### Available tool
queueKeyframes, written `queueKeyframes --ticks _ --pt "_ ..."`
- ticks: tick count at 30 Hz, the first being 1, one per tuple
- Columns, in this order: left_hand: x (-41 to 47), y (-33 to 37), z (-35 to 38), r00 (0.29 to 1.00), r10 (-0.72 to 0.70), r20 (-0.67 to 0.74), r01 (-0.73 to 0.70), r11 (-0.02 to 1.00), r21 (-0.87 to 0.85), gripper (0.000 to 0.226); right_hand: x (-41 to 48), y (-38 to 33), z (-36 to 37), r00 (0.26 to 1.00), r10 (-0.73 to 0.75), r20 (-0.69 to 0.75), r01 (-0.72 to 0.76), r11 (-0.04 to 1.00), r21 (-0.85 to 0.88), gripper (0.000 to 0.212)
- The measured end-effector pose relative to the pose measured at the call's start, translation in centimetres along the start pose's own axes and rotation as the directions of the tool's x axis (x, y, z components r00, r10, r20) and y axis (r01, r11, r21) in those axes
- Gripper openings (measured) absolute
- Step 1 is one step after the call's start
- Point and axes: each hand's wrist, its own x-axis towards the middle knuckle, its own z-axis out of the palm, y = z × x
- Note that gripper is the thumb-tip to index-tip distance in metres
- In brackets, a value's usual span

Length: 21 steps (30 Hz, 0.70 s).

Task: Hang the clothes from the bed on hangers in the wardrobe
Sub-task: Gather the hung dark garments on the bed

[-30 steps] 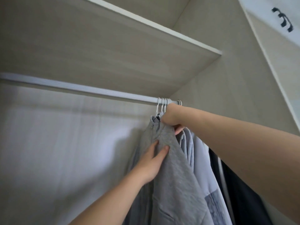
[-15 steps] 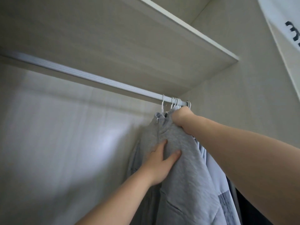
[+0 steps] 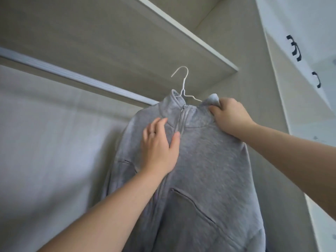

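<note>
Grey zip jacket (image 3: 209, 160) is sitting on a white wire hanger (image 3: 183, 84), held up in front of the wardrobe rail (image 3: 72, 77). The hook is pointing up under the shelf (image 3: 214, 57) and is looking free, not on the rail.

Right hand (image 3: 231, 119) is gripping the fabric at the right side of the collar, fingers curled into it. Left hand (image 3: 158, 148) is lying flat on the chest left of the zip, fingers spread, thumb by the zip; it is pressing, not gripping.

Risks, as I'm reading it:
- The right hand is holding cloth, not wire, so the hanger may be twisting inside the jacket and the hook missing the rail.
- The wire arm is showing bare at the open collar; the right shoulder may be sliding off, and then the jacket is dropping.
- The hook is close under the shelf, so it may be catching the shelf edge on the lift.

Writing: none readable. No brand or label is showing on the jacket. The dark marks on the white doors at right are handles (image 3: 295, 50).
</note>
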Motion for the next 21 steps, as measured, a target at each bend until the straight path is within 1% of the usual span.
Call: queueKeyframes --ticks 2,4,7,9,12,14,16,18,21 --pt "1.1 2.7 0.9 0.998 -0.004 -0.059 0.004 1.0 0.002 0.068 -0.8 2.7 -3.7 0.997 -0.053 -0.049 0.048 0.993 -0.104 0.025" --pt "1.9 5.9 2.2 0.996 0.007 -0.087 -0.008 1.0 -0.008 0.068 -1.5 5.4 -7.9 0.993 -0.079 -0.086 0.061 0.98 -0.189 0.029" --pt "1.8 11.7 4.9 0.997 0.044 -0.069 -0.047 0.998 -0.036 0.065 -2.8 9.7 -15.2 0.989 -0.058 -0.138 0.016 0.957 -0.289 0.037" --pt "1.1 16.3 6.8 0.997 0.056 -0.052 -0.06 0.996 -0.065 0.063 -3.8 12.5 -20.5 0.981 -0.058 -0.183 -0.017 0.923 -0.385 0.04" --pt "-0.8 24.5 9.4 0.994 0.103 -0.037 -0.107 0.988 -0.109 0.058 -5.6 16.6 -29.0 0.976 -0.061 -0.207 -0.056 0.854 -0.517 0.036" --pt "-2.2 30.3 11.2 0.993 0.121 -0.007 -0.12 0.977 -0.178 0.057 -7.4 18.8 -34.8 0.973 -0.06 -0.221 -0.085 0.802 -0.592 0.035" --pt "-3.8 36.2 13.0 0.994 0.099 0.047 -0.081 0.952 -0.296 0.052 -9.5 20.7 -40.6 0.972 -0.062 -0.227 -0.107 0.743 -0.661 0.034" --pt "-5.9 42.3 14.5 0.99 0.103 0.093 -0.056 0.91 -0.41 0.047 -11.8 22.6 -46.2 0.972 -0.057 -0.229 -0.131 0.677 -0.724 0.033" --pt "-9.9 51.3 16.7 0.977 0.147 0.153 -0.041 0.839 -0.543 0.04 -15.5 24.8 -54.3 0.972 -0.031 -0.233 -0.173 0.575 -0.799 0.032"
